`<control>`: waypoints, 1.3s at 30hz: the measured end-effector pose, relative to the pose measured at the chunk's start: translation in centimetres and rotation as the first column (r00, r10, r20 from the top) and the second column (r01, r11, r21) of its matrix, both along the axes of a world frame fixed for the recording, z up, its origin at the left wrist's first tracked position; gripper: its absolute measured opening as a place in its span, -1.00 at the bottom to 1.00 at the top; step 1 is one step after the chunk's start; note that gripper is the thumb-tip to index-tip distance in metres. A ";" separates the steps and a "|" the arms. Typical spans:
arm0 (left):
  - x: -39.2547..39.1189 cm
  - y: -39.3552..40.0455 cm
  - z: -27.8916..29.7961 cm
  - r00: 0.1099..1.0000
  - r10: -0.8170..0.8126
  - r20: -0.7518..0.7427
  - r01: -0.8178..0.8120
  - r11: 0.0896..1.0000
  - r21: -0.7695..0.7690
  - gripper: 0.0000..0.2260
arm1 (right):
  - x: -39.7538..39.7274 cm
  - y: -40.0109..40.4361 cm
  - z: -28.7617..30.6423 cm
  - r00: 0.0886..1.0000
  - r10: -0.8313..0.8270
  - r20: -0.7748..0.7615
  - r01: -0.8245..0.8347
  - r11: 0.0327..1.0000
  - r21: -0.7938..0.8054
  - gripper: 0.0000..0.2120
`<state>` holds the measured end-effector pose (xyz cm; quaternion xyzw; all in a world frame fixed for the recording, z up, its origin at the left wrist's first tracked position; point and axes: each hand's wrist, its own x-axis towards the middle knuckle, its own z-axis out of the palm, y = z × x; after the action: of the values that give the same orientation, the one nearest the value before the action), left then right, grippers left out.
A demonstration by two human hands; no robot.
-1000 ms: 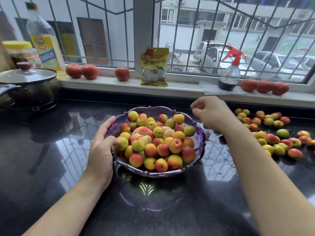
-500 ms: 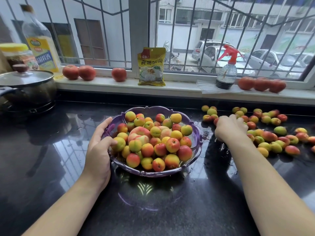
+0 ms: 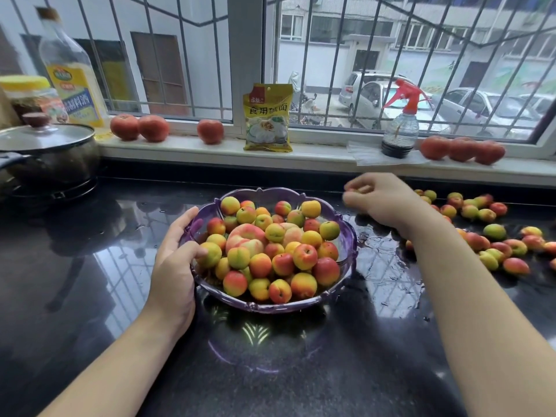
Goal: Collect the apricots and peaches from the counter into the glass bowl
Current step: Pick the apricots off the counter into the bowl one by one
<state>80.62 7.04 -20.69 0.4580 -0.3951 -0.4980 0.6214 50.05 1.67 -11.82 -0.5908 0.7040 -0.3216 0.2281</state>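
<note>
Head view. We find the bowl (image 3: 272,302) near centre on the black counter (image 3: 90,281), heaped with apricots and a few peaches (image 3: 245,236). The left hand (image 3: 176,266) grips the bowl's left rim, fingers behind the wall and thumb hooked over the edge, touching a fruit. The right hand (image 3: 380,198) hangs just right of the bowl's far rim, fingers curled; something small and yellowish shows between the fingertips, likely an apricot, though we cannot tell how many it carries.

We judge the step in hand to be a carry from the loose pile to the bowl. The next move calls for bringing the hand over the heap and releasing low, since the fruit stands above the rim and a drop could roll off.

Loose fruit (image 3: 493,231) lies scattered at the far right, so much remains to collect. The counter there looks wet.

Around: a pot (image 3: 48,158) far left, an oil bottle (image 3: 72,79) and jar (image 3: 30,97) behind it; on the sill, tomatoes (image 3: 138,127), a yellow packet (image 3: 267,118) and a spray bottle (image 3: 400,130). Nothing stands between pile and bowl.
</note>
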 end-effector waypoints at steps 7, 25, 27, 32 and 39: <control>0.1 -0.1 -0.2 1.000 -0.002 -0.008 0.002 1.000 0.011 -0.35 | 6.0 1.3 0.3 0.954 0.295 -0.050 -0.299 0.947 -0.122 -0.72; 0.2 -0.1 -0.2 0.999 -0.021 0.043 0.020 1.000 0.023 -0.38 | 7.1 -0.5 -0.9 0.944 0.101 -0.313 -0.199 0.934 -0.298 -0.79; 0.2 -0.2 -0.2 0.999 -0.017 0.029 0.017 1.000 0.016 -0.38 | 5.9 -0.3 -0.2 0.971 0.045 -0.235 -0.123 0.937 -0.326 -0.79; 0.3 0.1 -0.3 1.000 -0.024 -0.012 0.024 0.999 0.023 -0.34 | 4.1 2.2 -1.7 0.988 -0.043 -0.145 -0.011 0.937 -0.349 -0.81; -1.0 2.5 1.4 0.996 -0.014 0.083 0.012 0.999 0.034 -0.34 | -4.1 10.4 -7.2 0.883 -0.300 -0.361 0.151 0.909 -0.388 -0.76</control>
<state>79.58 9.56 -19.27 0.4863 -0.4151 -0.4891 0.5933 45.95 12.06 -19.03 -0.5886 0.7326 -0.3338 -0.0735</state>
